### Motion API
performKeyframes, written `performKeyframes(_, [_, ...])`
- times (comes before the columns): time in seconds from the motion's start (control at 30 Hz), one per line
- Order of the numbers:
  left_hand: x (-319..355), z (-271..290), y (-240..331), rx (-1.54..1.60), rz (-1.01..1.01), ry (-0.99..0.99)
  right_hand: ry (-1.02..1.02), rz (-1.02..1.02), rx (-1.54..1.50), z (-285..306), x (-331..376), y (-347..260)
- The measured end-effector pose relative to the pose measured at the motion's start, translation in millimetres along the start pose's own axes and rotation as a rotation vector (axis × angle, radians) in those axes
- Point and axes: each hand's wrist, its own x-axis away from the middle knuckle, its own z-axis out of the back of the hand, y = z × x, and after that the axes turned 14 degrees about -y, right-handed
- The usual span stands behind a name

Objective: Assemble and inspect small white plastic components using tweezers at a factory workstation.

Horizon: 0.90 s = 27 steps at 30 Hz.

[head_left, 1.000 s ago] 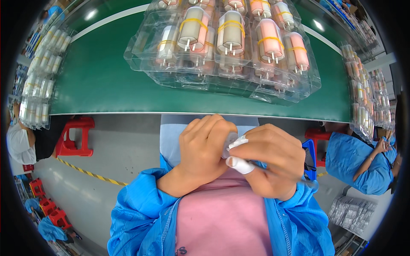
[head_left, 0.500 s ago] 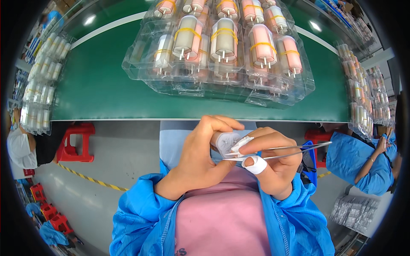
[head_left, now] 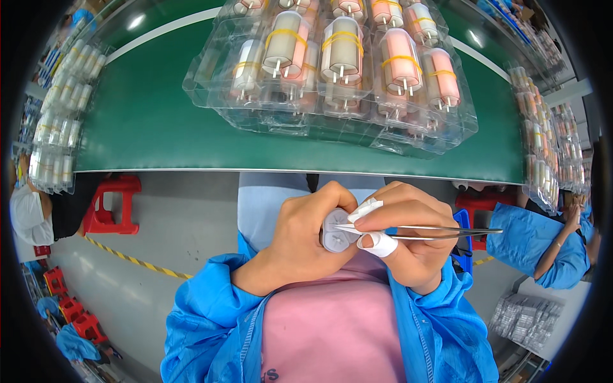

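My left hand (head_left: 297, 233) is closed around a pale grey lobed piece (head_left: 337, 240), whose end face, with small raised details, points up at me. In my right hand (head_left: 415, 217) is a pair of metal tweezers (head_left: 472, 231), pinched between thumb and fingers and lying nearly level. Its tips reach the end face of the piece; whether they grip anything there is too small to tell. White wraps cover my right index fingertip (head_left: 367, 209) and thumb (head_left: 380, 244). Both hands are held in front of my body, just off the table edge.
On the green table (head_left: 147, 140) stand stacked clear plastic trays (head_left: 255, 120) with grey, white and pink cylinders (head_left: 341, 54) bundled by yellow bands. More filled trays (head_left: 54, 169) line both sides. Red stools (head_left: 115, 207) and co-workers in blue (head_left: 527, 239) are to either side.
The grey piece has tilted so its end face shows more fully. The tweezers have swung closer to level, their tips now against that face. The view has shifted slightly.
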Motion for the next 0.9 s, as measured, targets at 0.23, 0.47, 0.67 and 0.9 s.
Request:
performKeyframes(0.23, [0.7, 0.5, -1.9, -0.013, 0.004, -0.001, -0.016, -0.029, 0.073, -0.7, -3.8, -2.6])
performKeyframes(0.47, [1.3, 1.7, -2.5, -0.024, 0.001, -0.017, 0.006, -0.02, 0.048, -2.0, -3.2, -0.3])
performKeyframes(0.67, [2.6, 1.4, -2.8, -0.024, 0.015, -0.036, 0.0, -0.024, 0.049, -0.2, -2.7, -0.7])
performKeyframes(0.9, [1.5, 0.7, -1.6, -0.033, 0.026, -0.029, 0.006, -0.001, 0.067, -0.8, -3.4, 1.3])
